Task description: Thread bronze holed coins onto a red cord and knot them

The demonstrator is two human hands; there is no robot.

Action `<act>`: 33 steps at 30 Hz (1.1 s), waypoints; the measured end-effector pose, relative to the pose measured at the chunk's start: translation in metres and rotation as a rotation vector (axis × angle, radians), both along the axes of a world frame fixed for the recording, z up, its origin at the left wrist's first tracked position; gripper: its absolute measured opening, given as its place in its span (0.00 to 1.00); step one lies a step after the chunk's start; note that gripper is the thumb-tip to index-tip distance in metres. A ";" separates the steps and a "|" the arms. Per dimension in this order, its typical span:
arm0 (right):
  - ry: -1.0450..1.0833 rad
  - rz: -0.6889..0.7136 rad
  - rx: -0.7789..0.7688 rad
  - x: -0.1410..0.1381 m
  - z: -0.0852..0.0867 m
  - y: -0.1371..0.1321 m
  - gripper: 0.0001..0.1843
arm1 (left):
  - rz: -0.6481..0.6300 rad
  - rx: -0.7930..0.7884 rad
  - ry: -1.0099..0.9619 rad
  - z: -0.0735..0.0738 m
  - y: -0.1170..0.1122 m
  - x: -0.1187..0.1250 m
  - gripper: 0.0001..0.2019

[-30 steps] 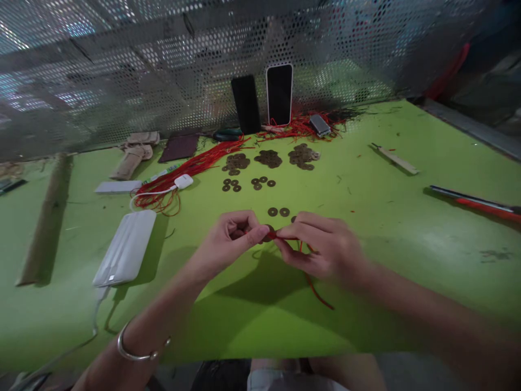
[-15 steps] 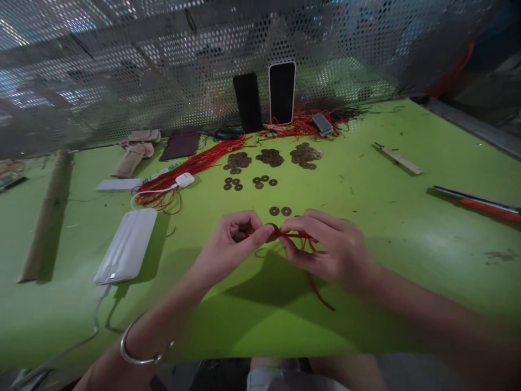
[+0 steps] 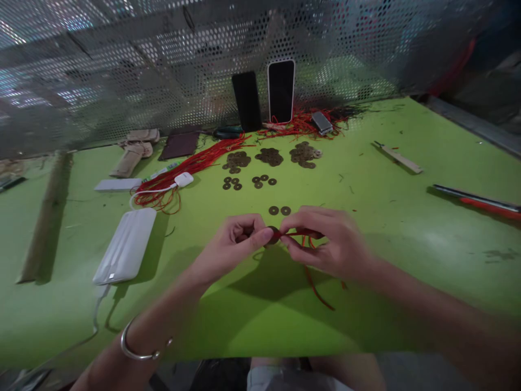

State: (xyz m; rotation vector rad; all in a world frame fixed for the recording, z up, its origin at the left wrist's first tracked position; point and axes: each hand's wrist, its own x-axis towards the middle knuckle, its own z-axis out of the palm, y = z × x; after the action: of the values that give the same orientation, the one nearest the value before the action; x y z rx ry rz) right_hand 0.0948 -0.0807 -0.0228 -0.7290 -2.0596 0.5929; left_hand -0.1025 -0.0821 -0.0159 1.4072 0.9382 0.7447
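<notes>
Between thumb and curled fingers, my left hand pinches a dark round coin. My right hand is closed on a red cord that runs to the coin's right edge. Loose ends of the cord hang below the right hand toward the table. Just beyond my hands lie two holed coins side by side. Farther back are two small groups of coins and three heaps, the middle heap among them. The fingertips partly hide the held coin.
A white power bank with a cable lies left, near a bundle of red cords. Two phones lean on the perforated metal screen. At right are a pale-handled tool and a dark-and-red tool.
The cord in my right hand now slants, and more of the coin's face shows. My right hand has shifted slightly upward; my left still grips the coin.
</notes>
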 end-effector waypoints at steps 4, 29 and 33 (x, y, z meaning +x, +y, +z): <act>-0.067 -0.008 0.054 0.002 -0.004 0.000 0.06 | -0.071 -0.027 0.052 -0.005 0.004 0.000 0.12; -0.265 -0.117 -0.174 0.026 -0.012 0.041 0.19 | 0.177 0.145 0.273 0.007 0.015 -0.013 0.13; -0.162 0.064 -0.383 -0.002 -0.005 0.021 0.16 | 0.090 0.130 0.281 0.005 0.006 -0.005 0.13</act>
State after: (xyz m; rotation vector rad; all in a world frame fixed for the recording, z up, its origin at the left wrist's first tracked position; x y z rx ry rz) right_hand 0.0929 -0.0596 -0.0281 -0.9588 -2.1480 1.0110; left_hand -0.1077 -0.0760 -0.0114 1.6208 1.1949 0.6958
